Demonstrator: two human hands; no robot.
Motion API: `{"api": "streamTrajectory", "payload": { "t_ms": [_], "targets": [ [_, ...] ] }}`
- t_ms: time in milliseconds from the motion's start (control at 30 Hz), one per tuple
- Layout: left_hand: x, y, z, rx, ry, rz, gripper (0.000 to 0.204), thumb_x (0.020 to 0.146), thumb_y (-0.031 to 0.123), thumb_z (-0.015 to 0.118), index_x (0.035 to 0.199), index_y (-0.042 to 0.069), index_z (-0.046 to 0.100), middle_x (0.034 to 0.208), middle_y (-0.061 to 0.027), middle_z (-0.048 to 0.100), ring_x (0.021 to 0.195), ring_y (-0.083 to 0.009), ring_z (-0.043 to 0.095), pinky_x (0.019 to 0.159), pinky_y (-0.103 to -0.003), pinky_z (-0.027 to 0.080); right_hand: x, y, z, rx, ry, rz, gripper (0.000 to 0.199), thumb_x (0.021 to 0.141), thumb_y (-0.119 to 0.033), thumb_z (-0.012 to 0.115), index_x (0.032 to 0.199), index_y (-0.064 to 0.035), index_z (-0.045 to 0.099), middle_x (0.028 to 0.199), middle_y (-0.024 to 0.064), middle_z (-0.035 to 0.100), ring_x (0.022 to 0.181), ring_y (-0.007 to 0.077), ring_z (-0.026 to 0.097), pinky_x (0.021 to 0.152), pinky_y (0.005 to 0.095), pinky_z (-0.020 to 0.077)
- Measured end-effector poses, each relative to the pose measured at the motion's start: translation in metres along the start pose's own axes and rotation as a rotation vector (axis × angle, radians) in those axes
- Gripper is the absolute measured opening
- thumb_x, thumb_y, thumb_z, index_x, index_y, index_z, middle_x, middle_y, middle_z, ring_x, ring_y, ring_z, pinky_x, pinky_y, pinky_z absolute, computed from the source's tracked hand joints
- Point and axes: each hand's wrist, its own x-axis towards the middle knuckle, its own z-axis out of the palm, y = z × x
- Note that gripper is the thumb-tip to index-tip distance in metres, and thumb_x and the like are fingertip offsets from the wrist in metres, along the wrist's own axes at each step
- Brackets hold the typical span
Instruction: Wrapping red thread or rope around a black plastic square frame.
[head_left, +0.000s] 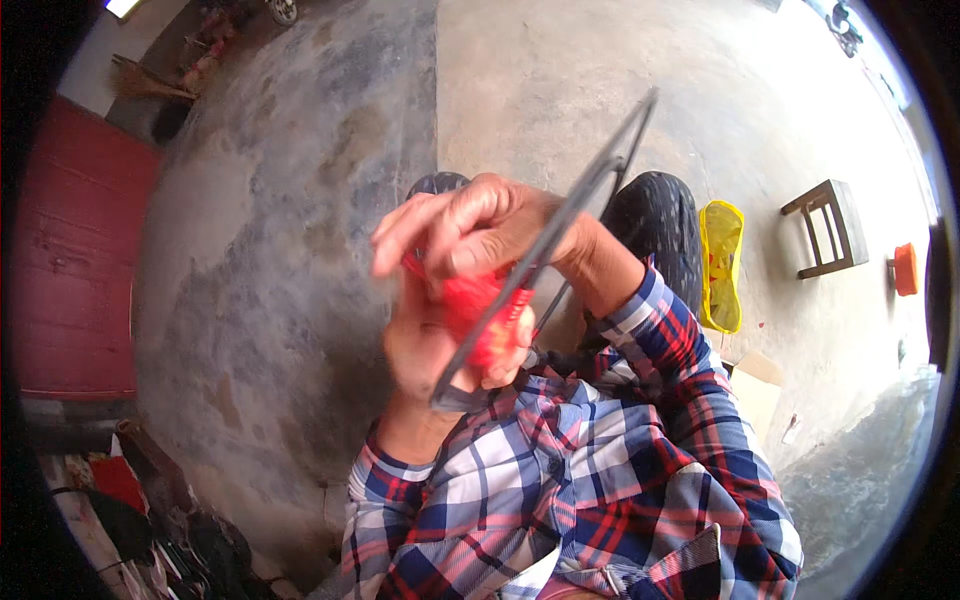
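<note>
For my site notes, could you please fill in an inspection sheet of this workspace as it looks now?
Surface: bare concrete floor, stained and patchy.
Job's things: red bundle and a thin metal frame, both held.
Clutter: yellow bag, wooden stool, orange container, cardboard.
Grippers: left hand closed on the red bundle; right hand pinching it from above.
Cables: nothing seen.
Surroundings: red door, broom.

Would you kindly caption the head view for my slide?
Both hands, left and right, work red material on a thin metal frame above concrete.
</note>
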Motion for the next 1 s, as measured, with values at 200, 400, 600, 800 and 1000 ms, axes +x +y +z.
{"api": "streamTrajectory", "payload": {
  "t_ms": [200,400,600,800,1000],
  "targets": [
    [-0.003,-0.002,0.002,-0.458,-0.280,-0.092,0.049,0.090,0.029,0.055,0.124,-0.006,0.047,0.101,-0.0166,0.061,0.088,-0.0241,0.062,0.072,-0.034,0.052,-0.020,-0.004,0.002,-0.116,0.525,0.279,0.044,0.091,-0.026,0.061,0.126,0.0007,0.056,0.123,0.0121,0.060,0.115,0.0205,0.055,0.097,0.0329,0.0441],
    [-0.002,0.001,-0.016,-0.074,0.223,0.144,0.031,0.093,0.022,0.053,0.116,0.002,0.054,0.094,-0.0095,0.062,0.059,-0.0124,0.050,0.046,-0.023,0.038,-0.061,0.005,0.033,0.131,0.610,0.255,0.065,0.071,-0.004,0.078,0.129,-0.0043,0.048,0.112,0.0042,0.061,0.108,0.0139,0.056,0.092,0.0285,0.0448],
    [-0.001,0.000,-0.031,-0.225,-0.036,0.176,0.043,0.095,0.027,0.055,0.128,0.001,0.047,0.117,-0.0145,0.060,0.088,-0.0216,0.065,0.065,-0.023,0.055,-0.039,-0.006,0.059,0.059,0.760,0.141,0.052,0.070,0.001,0.078,0.116,-0.0024,0.053,0.105,0.0037,0.063,0.099,0.0109,0.060,0.088,0.0267,0.0477],
    [-0.002,0.015,-0.008,-0.078,0.033,0.234,0.061,0.084,0.032,0.058,0.134,0.000,0.043,0.099,-0.0133,0.058,0.064,-0.0150,0.051,0.048,-0.025,0.037,-0.058,-0.028,0.007,0.146,0.963,-0.143,0.045,0.086,-0.035,0.064,0.111,0.0017,0.056,0.108,0.0138,0.063,0.097,0.0228,0.063,0.088,0.0365,0.0506],
    [-0.007,0.020,-0.032,-0.017,0.155,0.287,0.033,0.099,0.028,0.044,0.122,0.004,0.049,0.080,-0.0144,0.051,0.051,-0.0148,0.046,0.037,-0.027,0.039,-0.095,-0.029,-0.009,0.541,0.990,-0.233,0.043,0.094,-0.041,0.054,0.112,-0.0017,0.058,0.110,0.0134,0.064,0.098,0.0255,0.064,0.089,0.0400,0.0519]
  ]
}}
